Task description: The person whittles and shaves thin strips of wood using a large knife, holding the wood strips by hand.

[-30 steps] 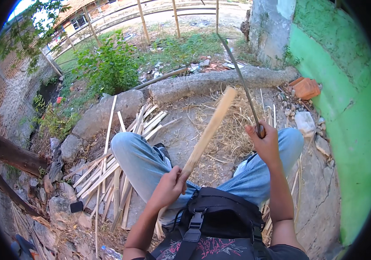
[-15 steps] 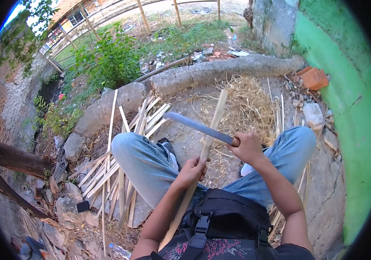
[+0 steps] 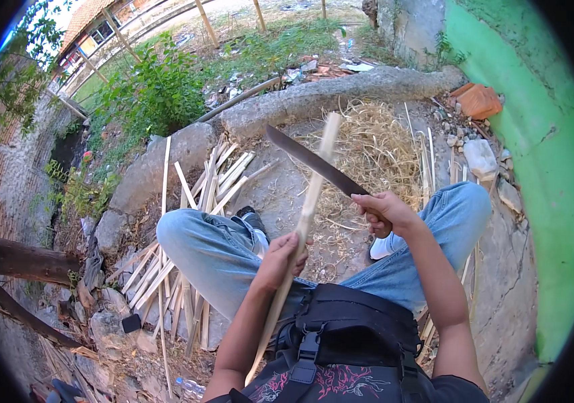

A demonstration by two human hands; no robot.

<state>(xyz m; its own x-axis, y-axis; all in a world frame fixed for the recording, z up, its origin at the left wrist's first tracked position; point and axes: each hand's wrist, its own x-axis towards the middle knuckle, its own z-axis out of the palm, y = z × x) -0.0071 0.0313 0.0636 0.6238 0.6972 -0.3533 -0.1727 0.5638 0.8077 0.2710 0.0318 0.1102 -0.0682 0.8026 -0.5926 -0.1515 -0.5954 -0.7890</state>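
My left hand (image 3: 282,260) is closed around a long, pale strip of split wood or bamboo (image 3: 312,195), which slants from beside my waist up and away between my knees. My right hand (image 3: 386,213) grips the handle of a machete (image 3: 317,163). Its dark blade points to the far left and crosses the strip near the upper end. From this view I cannot tell whether blade and strip touch. Beyond them lies a heap of thin, curled shavings (image 3: 374,151). Many similar pale strips (image 3: 166,279) lie beside and beyond my left knee.
A low concrete kerb (image 3: 341,91) runs across the far side, and a green wall (image 3: 522,134) stands on the right with an orange brick-like lump (image 3: 478,101) at its foot. A dark wooden beam (image 3: 22,256) juts in from the left. A plastic bottle (image 3: 189,386) lies at lower left.
The machete has turned in my right hand, its face now dark instead of bright, and its tip has moved slightly up and right. My left hand and the strip have shifted a little left.
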